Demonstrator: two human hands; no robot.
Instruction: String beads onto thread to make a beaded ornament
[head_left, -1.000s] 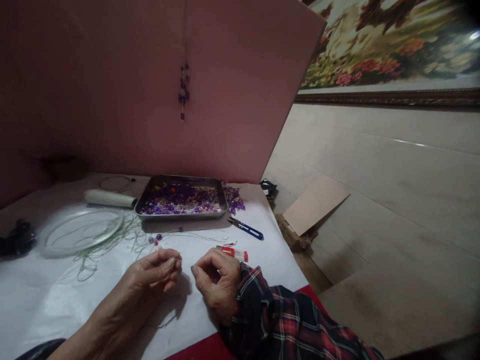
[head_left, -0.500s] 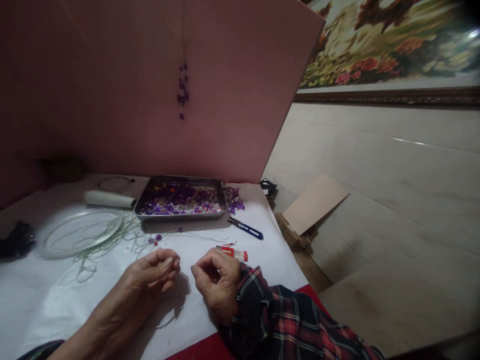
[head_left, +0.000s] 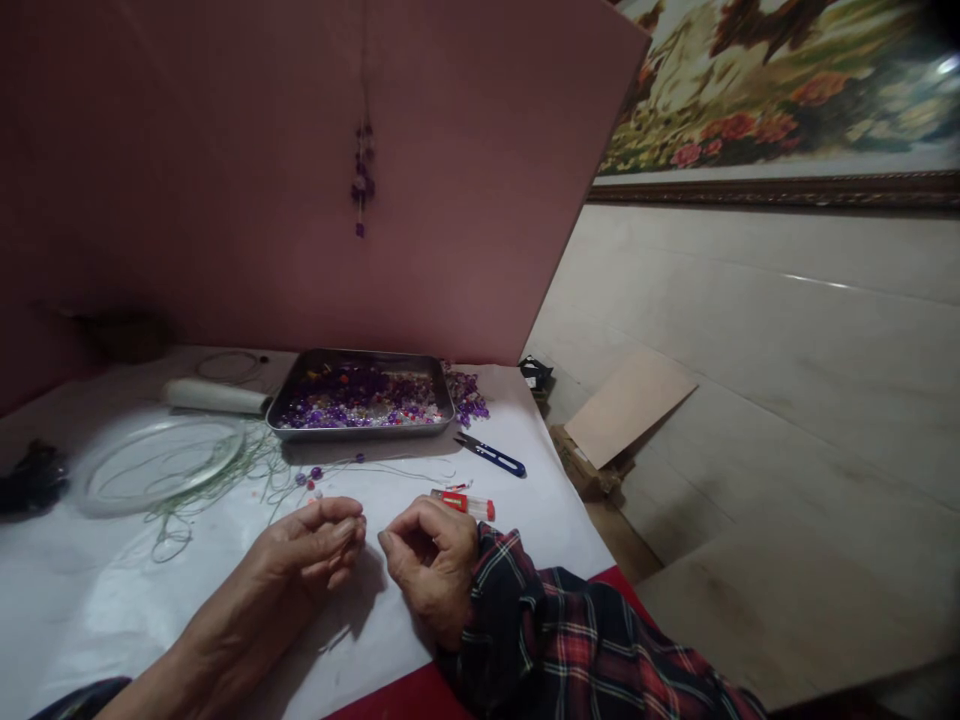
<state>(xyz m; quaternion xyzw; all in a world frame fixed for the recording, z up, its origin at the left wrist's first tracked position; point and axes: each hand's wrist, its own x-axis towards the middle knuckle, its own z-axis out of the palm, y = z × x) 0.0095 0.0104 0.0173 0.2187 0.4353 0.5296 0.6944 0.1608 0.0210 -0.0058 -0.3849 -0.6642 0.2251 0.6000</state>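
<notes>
Small purple beads (head_left: 316,473), on white tabletop (head_left: 540,520)

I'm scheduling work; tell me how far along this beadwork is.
Seemingly done: one purple strand hanging by the pink panel. In hand: left hand and right hand each pinch closed; anything held is too small to tell. Remaining, perhaps: loose beads in the tray.

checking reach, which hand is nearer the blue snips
Right. The right hand is on the wearer's side of the blue snips, slightly left; the left hand is farther off, well to their left.
</notes>
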